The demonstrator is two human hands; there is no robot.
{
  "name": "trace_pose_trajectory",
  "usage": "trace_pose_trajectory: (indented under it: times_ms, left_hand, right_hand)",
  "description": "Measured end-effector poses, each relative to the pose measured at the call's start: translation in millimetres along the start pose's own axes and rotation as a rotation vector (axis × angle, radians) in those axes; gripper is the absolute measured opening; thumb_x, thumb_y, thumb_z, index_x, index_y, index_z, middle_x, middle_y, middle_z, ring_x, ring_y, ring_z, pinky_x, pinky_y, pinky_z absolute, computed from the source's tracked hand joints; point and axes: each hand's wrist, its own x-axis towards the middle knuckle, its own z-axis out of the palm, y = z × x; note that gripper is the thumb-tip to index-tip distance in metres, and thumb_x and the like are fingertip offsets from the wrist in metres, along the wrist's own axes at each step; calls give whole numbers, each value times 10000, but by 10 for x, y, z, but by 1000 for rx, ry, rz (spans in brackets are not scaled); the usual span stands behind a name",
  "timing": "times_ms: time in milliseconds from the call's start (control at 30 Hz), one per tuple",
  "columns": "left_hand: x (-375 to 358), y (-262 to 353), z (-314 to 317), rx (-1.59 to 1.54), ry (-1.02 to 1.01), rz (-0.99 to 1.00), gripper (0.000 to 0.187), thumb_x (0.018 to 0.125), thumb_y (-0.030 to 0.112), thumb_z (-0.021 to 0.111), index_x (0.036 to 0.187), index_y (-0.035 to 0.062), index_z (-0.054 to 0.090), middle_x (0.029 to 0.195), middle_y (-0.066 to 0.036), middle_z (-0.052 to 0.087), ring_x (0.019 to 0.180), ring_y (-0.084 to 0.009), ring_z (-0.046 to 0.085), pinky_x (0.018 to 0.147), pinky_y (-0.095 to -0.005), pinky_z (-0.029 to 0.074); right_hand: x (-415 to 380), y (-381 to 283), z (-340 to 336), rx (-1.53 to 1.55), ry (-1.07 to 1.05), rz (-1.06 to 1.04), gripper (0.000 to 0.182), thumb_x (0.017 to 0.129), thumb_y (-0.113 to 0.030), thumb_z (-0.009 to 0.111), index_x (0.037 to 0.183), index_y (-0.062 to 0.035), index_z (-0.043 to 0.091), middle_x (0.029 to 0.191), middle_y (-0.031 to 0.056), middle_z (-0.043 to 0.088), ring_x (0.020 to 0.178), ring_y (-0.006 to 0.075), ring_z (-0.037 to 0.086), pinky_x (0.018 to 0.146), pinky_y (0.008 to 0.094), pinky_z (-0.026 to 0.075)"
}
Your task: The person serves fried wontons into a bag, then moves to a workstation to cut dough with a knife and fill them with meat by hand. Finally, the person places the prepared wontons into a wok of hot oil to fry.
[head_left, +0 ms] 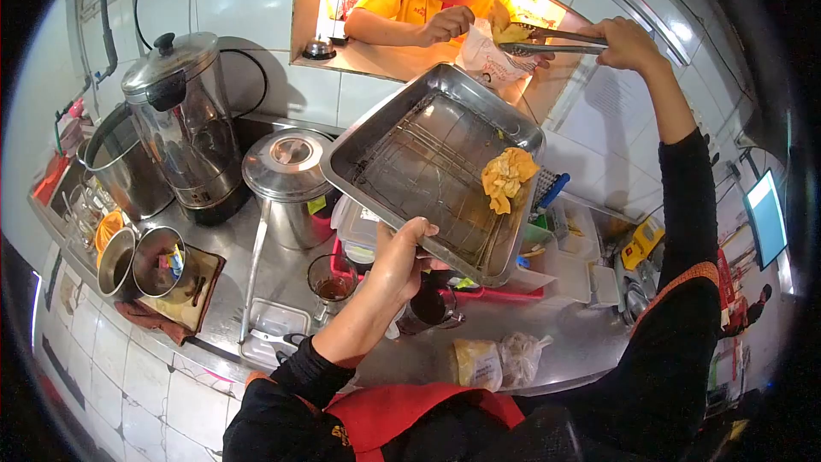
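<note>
My left hand grips the near edge of a metal tray, thumb over the rim. A fried yellow-brown piece lies on the wire rack at the tray's right side. Up at the right, my right hand is closed on metal tongs. The tongs' tips reach another yellow piece at the mouth of a white paper bag. A co-worker in a yellow shirt holds the bag in the window opening.
On the steel counter stand a glass-bodied urn, a lidded pot, metal cups, a glass mug and plastic bags. Plastic bins are at the right. A bell sits on the window ledge.
</note>
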Motion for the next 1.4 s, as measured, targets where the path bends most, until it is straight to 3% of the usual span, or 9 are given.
trace_pose_trajectory:
  times_ms: [67,167,400,467,700,900,1000,1167,1400]
  left_hand:
    - [2,10,15,-6,9,0,111,709,83,552,753,22,470,706,-78,483,569,-208,536,455,-344,497]
    - [0,-32,-31,-12,-7,7,112,710,83,548,757,18,470,699,-82,486,564,-213,537,455,-347,495]
    - [-21,-17,-18,-12,9,-34,129,716,86,541,799,5,485,730,-97,515,589,-215,551,465,-351,496]
    - [-8,-3,8,-18,6,-18,131,716,86,541,801,4,484,731,-98,517,586,-216,551,466,-349,496]
    - [17,-18,-19,-17,3,-4,149,720,89,535,820,-4,476,737,-99,522,567,-211,548,456,-335,485]
    - [20,-11,-42,-11,0,-32,158,714,82,534,831,-5,472,740,-99,533,584,-221,561,458,-335,484]
    - [11,7,-15,-4,2,-3,165,714,86,531,837,-9,476,727,-99,541,589,-225,565,470,-332,488]
    - [27,-15,-54,-17,-2,-22,178,707,88,540,845,-11,486,746,-106,543,589,-227,563,479,-341,493]
    - [47,-50,-62,-16,28,-48,172,695,85,544,836,-3,498,727,-91,541,591,-230,562,473,-344,491]
  right_hand:
    - [-2,-107,-249,61,-234,108,528,563,-79,629,1056,-266,612,897,77,613,890,240,566,819,352,453]
    - [-10,-133,-312,132,-353,220,539,565,-92,632,1069,-278,603,937,61,605,932,228,551,829,344,448]
    - [-40,-116,-8,5,-121,72,504,571,-65,603,1033,-263,623,845,90,633,844,245,594,781,355,470]
    - [1,-162,-13,46,-241,82,484,582,-50,571,1018,-253,630,824,100,634,803,272,600,751,367,478]
    - [107,-221,38,30,-256,20,383,572,-54,569,902,-224,662,833,100,633,806,281,597,721,366,484]
    - [467,-368,129,-73,-306,23,330,530,-88,647,845,-184,670,806,75,643,788,255,612,694,371,490]
    - [716,-489,242,-140,-479,46,400,468,-113,717,863,-149,664,884,69,643,847,235,611,683,354,493]
    - [936,-615,600,-190,-375,69,391,406,-156,732,789,-201,670,795,35,644,778,216,612,642,347,490]
    - [849,-560,-34,-170,-441,163,256,478,-137,754,718,-106,671,707,76,646,632,202,625,551,327,493]
